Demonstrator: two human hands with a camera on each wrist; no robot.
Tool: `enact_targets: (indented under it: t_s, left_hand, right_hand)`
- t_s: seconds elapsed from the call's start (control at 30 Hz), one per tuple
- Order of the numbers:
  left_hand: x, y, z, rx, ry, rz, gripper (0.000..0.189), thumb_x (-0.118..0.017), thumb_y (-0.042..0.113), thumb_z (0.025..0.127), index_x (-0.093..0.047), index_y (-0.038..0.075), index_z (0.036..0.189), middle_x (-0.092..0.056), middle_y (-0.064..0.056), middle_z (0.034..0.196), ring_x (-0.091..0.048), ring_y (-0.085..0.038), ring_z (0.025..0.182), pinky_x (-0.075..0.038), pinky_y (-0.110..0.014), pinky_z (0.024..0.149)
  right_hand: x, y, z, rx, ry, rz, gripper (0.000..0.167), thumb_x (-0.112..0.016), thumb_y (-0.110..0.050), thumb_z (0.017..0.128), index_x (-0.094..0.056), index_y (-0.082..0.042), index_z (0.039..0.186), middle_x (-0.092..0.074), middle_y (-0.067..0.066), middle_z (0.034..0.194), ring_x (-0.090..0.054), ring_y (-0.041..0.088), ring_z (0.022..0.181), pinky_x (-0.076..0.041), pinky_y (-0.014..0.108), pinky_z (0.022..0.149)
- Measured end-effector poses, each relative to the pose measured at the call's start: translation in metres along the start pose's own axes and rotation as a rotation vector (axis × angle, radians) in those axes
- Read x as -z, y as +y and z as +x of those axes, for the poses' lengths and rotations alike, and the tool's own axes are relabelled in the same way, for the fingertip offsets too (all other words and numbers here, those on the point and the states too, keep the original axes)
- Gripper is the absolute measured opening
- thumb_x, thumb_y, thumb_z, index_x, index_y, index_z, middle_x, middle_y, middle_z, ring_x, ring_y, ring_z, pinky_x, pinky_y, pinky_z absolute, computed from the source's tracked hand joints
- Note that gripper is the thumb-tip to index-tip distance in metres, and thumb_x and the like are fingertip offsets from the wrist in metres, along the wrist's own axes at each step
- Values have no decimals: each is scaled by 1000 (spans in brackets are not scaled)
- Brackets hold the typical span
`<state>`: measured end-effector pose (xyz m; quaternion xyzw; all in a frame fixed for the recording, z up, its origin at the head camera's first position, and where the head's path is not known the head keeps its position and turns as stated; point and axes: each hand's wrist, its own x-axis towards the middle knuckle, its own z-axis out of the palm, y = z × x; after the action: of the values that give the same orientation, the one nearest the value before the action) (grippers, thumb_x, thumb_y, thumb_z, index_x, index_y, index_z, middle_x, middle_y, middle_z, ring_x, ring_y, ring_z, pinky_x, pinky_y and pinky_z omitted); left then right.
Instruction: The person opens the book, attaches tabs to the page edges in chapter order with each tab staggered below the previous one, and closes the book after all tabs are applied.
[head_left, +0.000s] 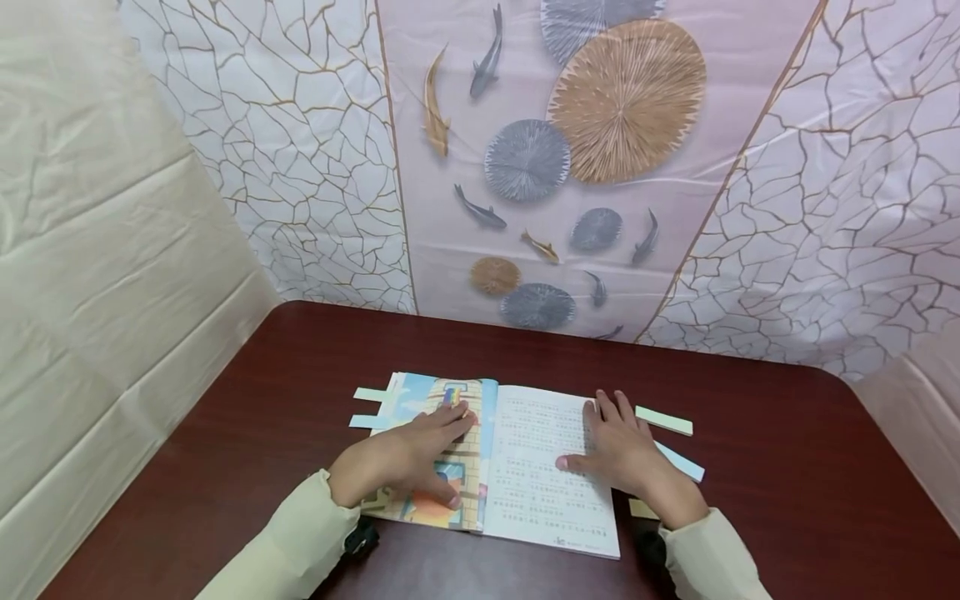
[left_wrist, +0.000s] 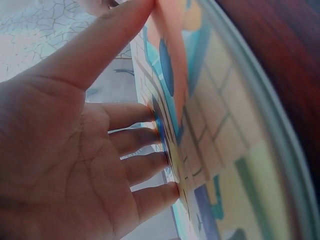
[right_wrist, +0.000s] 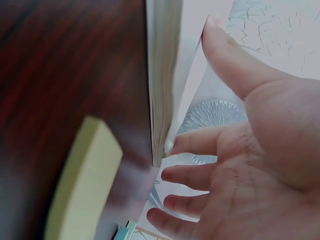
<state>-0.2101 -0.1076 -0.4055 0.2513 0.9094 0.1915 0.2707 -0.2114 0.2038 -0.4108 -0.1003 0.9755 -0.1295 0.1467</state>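
Observation:
An open book [head_left: 551, 500] lies on the table, a colourful illustrated page on the left and a page of printed text on the right. My left hand [head_left: 408, 454] rests on the illustrated page [left_wrist: 210, 110], fingers spread and fingertips touching the paper. On the text page, my right hand [head_left: 618, 450] has its thumb on the paper. Its index fingertip meets the page edge [right_wrist: 165, 100], while the other fingers extend past the book's side. Neither hand grips anything. Pale green [head_left: 369, 394] and light blue strips [head_left: 366, 422] stick out from the book's left edge.
Right of the book lie a pale green sticky-note pad [head_left: 664, 420], a light blue pad [head_left: 681, 462] and a yellow pad [right_wrist: 85, 180], the last partly under my right wrist. The dark red-brown table [head_left: 787, 467] meets a patterned cloth backdrop [head_left: 525, 250] at its far edge.

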Motion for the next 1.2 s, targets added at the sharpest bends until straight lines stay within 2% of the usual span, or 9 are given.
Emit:
enact_targets:
  t_s: [0.13, 0.27, 0.4, 0.5, 0.63, 0.77, 0.9, 1.07, 1.2]
  left_hand:
    - [-1, 0, -3, 15, -5, -9, 111, -88, 43, 86, -20, 22, 171, -5, 3, 178, -3, -25, 164, -21, -56, 128]
    - [-1, -1, -5, 23, -4, -7, 111, -88, 44, 86, -19, 23, 171, -5, 4, 178, -4, -25, 164, -23, -56, 127]
    - [1, -5, -3, -14, -3, -33, 110, -88, 45, 86, -20, 23, 170, -5, 4, 178, -3, -26, 164, -23, -57, 127]
    - [6, -11, -1, -60, -4, -95, 108, -88, 45, 86, -23, 21, 170, -8, 1, 178, -6, -27, 164, -25, -57, 126]
    - [13, -21, 2, -115, 58, -220, 94, -81, 41, 95, -29, 13, 167, -29, -10, 172, -31, -32, 157, -37, -54, 120]
    - [22, -31, 5, -131, 210, -365, 69, -62, 42, 107, -39, 5, 161, -50, -17, 158, -51, -35, 145, -46, -52, 114]
    - [33, -35, 1, -147, 376, -416, 67, -52, 49, 110, -42, 4, 160, -54, -19, 154, -56, -39, 139, -49, -55, 111]
    - [50, -34, -15, -199, 549, -424, 77, -53, 57, 107, -32, 11, 165, -44, -18, 163, -47, -41, 147, -40, -58, 118]
    - [58, -35, -27, -247, 599, -423, 83, -58, 60, 104, -26, 17, 168, -37, -14, 168, -37, -38, 154, -33, -59, 122]
  right_hand:
    - [-2, -5, 0, 0, 21, -7, 96, -82, -49, 90, -42, 10, 155, -24, 38, 165, -12, 57, 155, -22, 75, 118]
    - [7, -11, -3, 15, 53, 22, 94, -85, -47, 87, -47, 5, 154, -45, 36, 149, -38, 53, 141, -40, 66, 110]
    - [27, -14, -17, 65, 91, 299, 96, -76, -45, 97, -25, 0, 165, -48, 33, 152, -51, 48, 138, -51, 58, 102]
    - [33, -18, -27, 202, 131, 600, 86, -62, -36, 108, -7, -9, 169, -48, 31, 153, -57, 44, 133, -55, 52, 99]
    - [22, -32, -27, 388, 92, 882, 59, -44, -21, 116, -16, -13, 167, -53, 28, 143, -65, 38, 116, -59, 47, 91]
    - [-3, -51, -21, 419, 30, 808, 42, -45, -18, 115, -39, -8, 155, -58, 21, 135, -68, 29, 107, -61, 42, 85]
    - [-24, -68, -24, 422, 20, 572, 55, -58, -37, 110, -41, -15, 158, -54, 10, 144, -63, 21, 113, -56, 38, 87]
    - [-32, -78, -33, 440, 40, 455, 62, -61, -50, 106, -43, -20, 157, -47, 0, 152, -60, 17, 108, -52, 36, 89]
    - [-33, -79, -37, 493, 37, 423, 53, -60, -45, 107, -49, -17, 150, -47, -1, 155, -62, 16, 116, -54, 38, 96]
